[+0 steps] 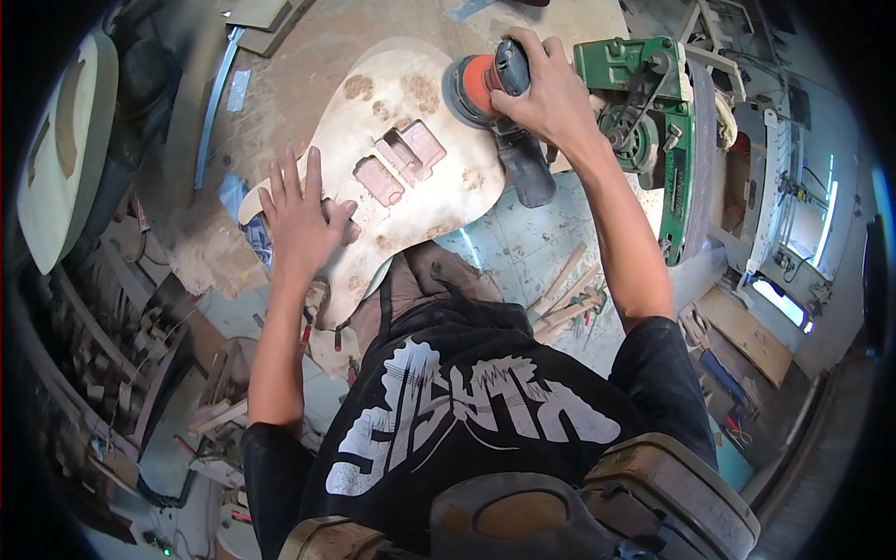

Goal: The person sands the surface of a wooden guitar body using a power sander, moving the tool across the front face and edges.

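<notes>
A pale wooden electric guitar body (434, 201) with knotty burl spots lies flat on the workbench, with routed cavities in its middle. My right hand (551, 89) is wrapped over the top of an orbital sander (481, 86), orange and black with a dark round pad. The pad sits at the body's upper right edge; whether it touches the wood I cannot tell. A black dust canister (532, 173) hangs from the sander, beside the body's right edge. My left hand (306, 215) lies on the body's left part near the neck end, fingers spread.
Right of the sander stands a green belt sanding machine (672, 140). Another guitar body (67, 154) stands upright at the far left. Wood strips (569, 294) lie on the floor below the bench (308, 70). Clamps with red handles (306, 334) are near the body's lower horn.
</notes>
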The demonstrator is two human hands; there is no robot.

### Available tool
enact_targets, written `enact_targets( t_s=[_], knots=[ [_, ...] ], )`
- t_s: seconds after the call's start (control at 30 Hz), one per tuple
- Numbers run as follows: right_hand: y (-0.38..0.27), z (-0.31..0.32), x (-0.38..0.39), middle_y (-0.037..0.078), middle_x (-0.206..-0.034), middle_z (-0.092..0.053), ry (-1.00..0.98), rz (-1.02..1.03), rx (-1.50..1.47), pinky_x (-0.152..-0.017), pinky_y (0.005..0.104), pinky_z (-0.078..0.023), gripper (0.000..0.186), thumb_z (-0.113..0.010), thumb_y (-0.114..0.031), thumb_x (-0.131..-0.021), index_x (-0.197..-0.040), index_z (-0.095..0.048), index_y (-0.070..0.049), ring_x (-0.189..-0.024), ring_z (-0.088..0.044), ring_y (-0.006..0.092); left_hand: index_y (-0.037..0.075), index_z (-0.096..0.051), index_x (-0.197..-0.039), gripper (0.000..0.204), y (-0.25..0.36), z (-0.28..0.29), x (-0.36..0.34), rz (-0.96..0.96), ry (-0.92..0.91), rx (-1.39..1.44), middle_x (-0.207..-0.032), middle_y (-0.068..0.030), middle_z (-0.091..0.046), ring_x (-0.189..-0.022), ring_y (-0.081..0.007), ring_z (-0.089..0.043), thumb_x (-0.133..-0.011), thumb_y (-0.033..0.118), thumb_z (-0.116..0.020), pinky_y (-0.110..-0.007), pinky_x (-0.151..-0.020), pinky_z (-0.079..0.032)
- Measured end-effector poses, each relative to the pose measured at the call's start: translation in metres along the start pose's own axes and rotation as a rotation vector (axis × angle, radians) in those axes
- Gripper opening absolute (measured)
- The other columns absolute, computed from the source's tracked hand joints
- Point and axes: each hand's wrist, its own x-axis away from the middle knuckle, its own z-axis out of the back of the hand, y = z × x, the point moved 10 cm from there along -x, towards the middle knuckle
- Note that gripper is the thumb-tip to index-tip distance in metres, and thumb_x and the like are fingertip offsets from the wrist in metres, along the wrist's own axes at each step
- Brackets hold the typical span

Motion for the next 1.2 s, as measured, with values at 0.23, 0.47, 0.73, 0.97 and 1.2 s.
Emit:
enact_targets(
  t_s=[0.23,0.47,0.73,0.97,1.2],
  knots=[
    [0.025,0.005,-0.001,0.022,-0.123,-0.057,0.068,-0.003,0.056,-0.092,0.0533,-0.056,0.074,-0.078,-0.034,-0.074,-0.143,-0.052,-0.021,-0.105,-0.068,0.0490,0.017,-0.025,-0.170,0.099,-0.001,-0.002,0.000,-0.024,0.019,0.007,-0.177,-0.0203,-0.013,-0.163,-0.0448,-0.007,-0.092,0.059,-0.068,-0.066,-0.127,-0.009],
    [0.079,0.036,0.057,0.022,-0.123,-0.056,0.174,-0.237,-0.093,-0.095,0.0500,-0.055,0.082,-0.081,-0.031,-0.071,-0.148,-0.051,-0.022,-0.110,-0.066,0.0457,0.019,-0.032,-0.169,0.091,0.007,0.003,-0.005,0.017,0.074,0.053,-0.176,-0.0225,-0.016,-0.162,-0.0455,-0.010,-0.093,0.056,-0.067,-0.067,-0.127,-0.009],
    [0.125,0.030,0.185,0.019,-0.127,-0.056,0.165,-0.288,-0.207,-0.103,0.0477,-0.051,0.094,-0.085,-0.019,-0.069,-0.154,-0.046,-0.013,-0.122,-0.060,0.0395,0.022,-0.047,-0.160,0.068,0.146,0.002,-0.072,-0.312,0.261,-0.045,-0.170,-0.0195,-0.035,-0.159,-0.0420,-0.026,-0.101,0.053,-0.057,-0.063,-0.128,-0.016],
    [0.170,0.017,0.265,0.018,-0.132,-0.055,0.133,-0.399,-0.300,-0.106,0.0475,-0.049,0.095,-0.086,-0.012,-0.066,-0.153,-0.046,-0.011,-0.123,-0.059,0.0395,0.002,-0.038,-0.163,0.084,0.204,-0.033,-0.094,-0.375,0.295,-0.191,-0.171,-0.0198,-0.032,-0.159,-0.0401,-0.026,-0.104,0.062,-0.050,-0.057,-0.128,-0.023],
    [0.203,0.020,0.299,0.015,-0.125,-0.054,0.136,-0.415,-0.345,-0.096,0.0494,-0.053,0.092,-0.086,-0.014,-0.069,-0.153,-0.047,-0.013,-0.115,-0.061,0.0383,0.001,-0.035,-0.164,0.085,0.214,-0.044,-0.078,-0.417,0.189,-0.230,-0.171,-0.0183,-0.033,-0.160,-0.0374,-0.026,-0.106,0.061,-0.048,-0.052,-0.130,-0.022]
  ],
)
